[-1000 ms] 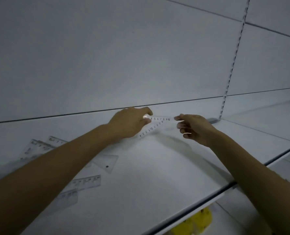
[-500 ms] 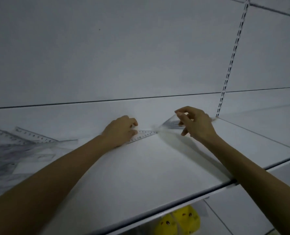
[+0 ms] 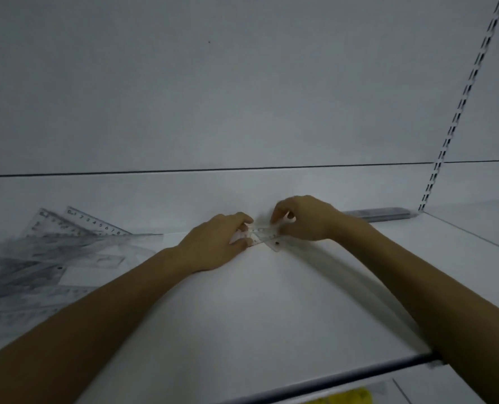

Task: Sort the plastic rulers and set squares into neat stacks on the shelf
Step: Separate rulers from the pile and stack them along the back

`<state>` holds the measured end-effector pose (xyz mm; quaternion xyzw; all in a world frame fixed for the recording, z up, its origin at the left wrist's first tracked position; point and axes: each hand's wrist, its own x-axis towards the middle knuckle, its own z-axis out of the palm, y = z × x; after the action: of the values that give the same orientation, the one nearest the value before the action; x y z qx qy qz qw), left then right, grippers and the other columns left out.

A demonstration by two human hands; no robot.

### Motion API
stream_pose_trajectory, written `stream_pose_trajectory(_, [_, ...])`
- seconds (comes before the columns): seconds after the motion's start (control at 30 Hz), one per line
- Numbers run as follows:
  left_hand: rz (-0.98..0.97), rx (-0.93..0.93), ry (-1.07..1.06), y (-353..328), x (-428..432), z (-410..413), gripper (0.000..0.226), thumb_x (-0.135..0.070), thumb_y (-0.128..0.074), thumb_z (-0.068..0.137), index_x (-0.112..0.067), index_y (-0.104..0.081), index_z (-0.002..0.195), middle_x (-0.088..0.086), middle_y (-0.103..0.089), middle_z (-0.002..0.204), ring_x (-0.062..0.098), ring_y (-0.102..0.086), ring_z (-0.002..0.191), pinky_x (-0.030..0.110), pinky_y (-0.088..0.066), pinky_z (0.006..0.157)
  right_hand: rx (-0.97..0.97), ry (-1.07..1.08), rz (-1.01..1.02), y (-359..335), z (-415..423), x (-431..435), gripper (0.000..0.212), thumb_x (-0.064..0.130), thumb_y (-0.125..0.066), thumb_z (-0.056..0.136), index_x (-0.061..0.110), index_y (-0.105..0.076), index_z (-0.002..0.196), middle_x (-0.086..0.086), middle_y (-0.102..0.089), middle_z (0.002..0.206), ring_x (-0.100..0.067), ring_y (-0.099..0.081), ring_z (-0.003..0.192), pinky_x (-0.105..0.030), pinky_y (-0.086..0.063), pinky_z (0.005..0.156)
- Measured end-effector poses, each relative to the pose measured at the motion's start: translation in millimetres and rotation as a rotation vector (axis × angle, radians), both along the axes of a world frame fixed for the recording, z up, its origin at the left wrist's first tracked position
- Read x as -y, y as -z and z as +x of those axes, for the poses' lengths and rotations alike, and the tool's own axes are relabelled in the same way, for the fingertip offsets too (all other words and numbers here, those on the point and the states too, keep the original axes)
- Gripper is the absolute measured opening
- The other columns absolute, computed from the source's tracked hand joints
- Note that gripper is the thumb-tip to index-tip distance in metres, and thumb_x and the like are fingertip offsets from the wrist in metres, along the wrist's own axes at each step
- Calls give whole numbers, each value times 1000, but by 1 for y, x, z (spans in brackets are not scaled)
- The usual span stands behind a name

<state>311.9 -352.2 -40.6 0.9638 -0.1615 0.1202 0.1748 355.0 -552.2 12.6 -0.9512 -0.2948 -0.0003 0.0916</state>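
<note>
Both my hands meet at the back middle of the white shelf point(image 3: 271, 310). Between them lies a small clear plastic ruler piece point(image 3: 264, 236) with printed numbers and a punched hole at its near corner. My left hand point(image 3: 216, 243) pinches its left end with curled fingers. My right hand point(image 3: 303, 218) pinches its right end from above. How many pieces lie between my fingers is hidden. A loose pile of clear rulers and set squares point(image 3: 52, 252) is spread over the left of the shelf.
A neat stack of clear rulers point(image 3: 379, 214) lies along the back wall at the right, near the slotted upright point(image 3: 458, 112). The shelf's front edge point(image 3: 330, 377) runs below my arms. Something yellow point(image 3: 347, 396) shows on the level below.
My hands have come together: the right hand lowered the clear piece it held up onto the ruler under my left hand. The view has swung left and down.
</note>
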Motion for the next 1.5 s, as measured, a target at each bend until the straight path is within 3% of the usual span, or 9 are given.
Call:
stream_pose_trajectory(0.13, [-89, 57, -77, 3, 0, 9, 34, -45, -55, 89, -24, -56, 115, -12, -60, 108, 8, -54, 100, 29, -46, 84, -181, -73, -29, 13, 12, 16, 34, 21, -54, 90, 29, -59, 123, 2, -54, 129, -18, -50, 117, -30, -37, 102])
stream_pose_trajectory(0.27, [-48, 145, -33, 7, 0, 16, 25, -27, -50, 94, -19, -58, 72, -7, -55, 74, 21, -57, 83, 32, -44, 69, 134, -103, 128, 36, 22, 11, 26, 24, -52, 92, 24, -66, 114, -4, -62, 113, -24, -56, 103, -35, -45, 93])
stream_pose_trajectory(0.33, [-74, 119, -5, 7, -4, 16, 15, -23, -53, 93, -21, -68, 91, -5, -61, 89, 19, -58, 93, 27, -43, 77, 220, -94, 203, 47, 23, 4, 28, 33, -55, 90, 24, -63, 115, -4, -63, 105, -23, -56, 95, -40, -48, 85])
stream_pose_trajectory(0.4, [-116, 24, 20, 2, -11, 14, 32, -24, -58, 91, -21, -60, 122, -6, -61, 111, 8, -56, 103, 15, -41, 87, 236, -60, 273, 52, 21, -4, 33, 37, -58, 89, 22, -60, 118, -1, -62, 105, -20, -54, 96, -34, -46, 83])
stream_pose_trajectory(0.5, [-296, -104, 44, -4, -19, 14, 50, -22, -70, 82, -24, -53, 129, -12, -60, 110, -2, -57, 101, -1, -37, 84, 273, -25, 299, 53, 22, -14, 33, 40, -59, 87, 19, -64, 112, -1, -62, 103, -20, -53, 96, -33, -45, 80])
stream_pose_trajectory(0.7, [-322, 48, -55, 3, -5, 18, 41, -22, -74, 78, -18, -63, 117, -2, -69, 102, 10, -63, 94, 27, -48, 93, 245, -80, 218, 52, 23, -11, 38, 47, -54, 89, 18, -65, 112, -1, -62, 105, -19, -52, 93, -36, -47, 81])
stream_pose_trajectory(1.03, [-185, -84, 69, -20, -5, 0, 36, -13, -56, 90, -13, -54, 126, 7, -58, 127, 19, -55, 116, 33, -43, 100, 218, -27, 96, 34, 2, -20, 34, 44, -52, 91, 16, -61, 108, -5, -63, 105, -22, -58, 88, -34, -48, 78])
stream_pose_trajectory(1.3, [490, -90, -70, -73, -114, -72, 44, -45, -45, 94, -30, -42, 135, -5, -51, 131, 16, -49, 117, 33, -40, 94, 224, -38, 176, 14, -66, -102, 32, 41, -51, 93, 20, -58, 116, 0, -64, 114, -17, -59, 100, -33, -50, 86])
stream_pose_trajectory(1.5, [411, -111, -116, -39, -241, -161, 117, -99, -1, 48, -36, -25, 145, -8, -29, 152, 15, -31, 135, 34, -28, 111, 0, 33, 18, 18, -107, -205, 67, 60, -54, 84, 20, -41, 136, -5, -53, 132, -25, -52, 116, -37, -43, 95])
